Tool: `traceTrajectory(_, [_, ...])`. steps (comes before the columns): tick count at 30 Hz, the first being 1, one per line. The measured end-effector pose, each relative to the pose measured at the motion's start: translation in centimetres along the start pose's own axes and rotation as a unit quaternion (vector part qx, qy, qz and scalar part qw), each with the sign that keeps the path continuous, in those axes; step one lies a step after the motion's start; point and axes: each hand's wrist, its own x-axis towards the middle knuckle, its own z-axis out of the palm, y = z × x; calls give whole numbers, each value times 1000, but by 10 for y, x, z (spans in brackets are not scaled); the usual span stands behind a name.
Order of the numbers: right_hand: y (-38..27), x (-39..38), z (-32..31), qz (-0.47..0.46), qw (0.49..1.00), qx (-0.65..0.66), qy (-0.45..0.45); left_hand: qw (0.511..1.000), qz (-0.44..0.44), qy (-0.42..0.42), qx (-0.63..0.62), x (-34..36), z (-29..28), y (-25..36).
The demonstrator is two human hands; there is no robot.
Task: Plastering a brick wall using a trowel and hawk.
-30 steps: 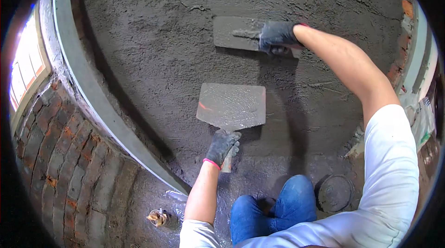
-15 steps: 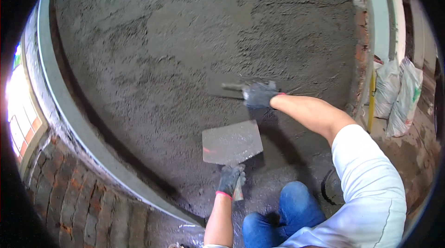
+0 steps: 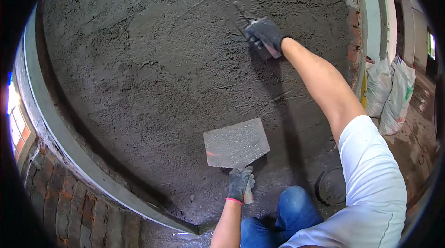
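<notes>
My left hand, in a dark grey work glove with a pink cuff edge, is closed round the handle of a mortar hawk. The hawk's flat plate is level with a wet grey film on it. Higher up, my gloved right hand grips a plastering trowel, whose thin blade lies against the wet mortar wall. The trowel's handle end shows below the palm. Rough mortar covers most of the wall, with a smoother patch left of the trowel.
A pale curved-looking border runs down the left, beside brickwork. Exposed bricks edge the right side. White sacks stand at the right. A round dark bucket sits near my right knee.
My right hand with the trowel has moved up across the mortar. My left hand with the hawk has shifted slightly right, and the view has moved a little.
</notes>
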Motion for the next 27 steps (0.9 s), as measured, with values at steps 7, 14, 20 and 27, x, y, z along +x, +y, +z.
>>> traceTrajectory(7, [60, -26, -34, -23, 998, 15, -48, 1000, -20, -22, -9, -27, -20, -4])
traceTrajectory(14, [197, -197, -45, 147, 989, 15, 12, 993, 55, -48, 91, -5, -24, -45])
traceTrajectory(20, [314, -428, -68, 477, 872, 107, 7, 928, 174, -106, 313, 25, -96, -176])
traceTrajectory(27, [345, -569, -181, 412, 792, -375, -249, 854, -253, -238, 388, 39, -15, -271])
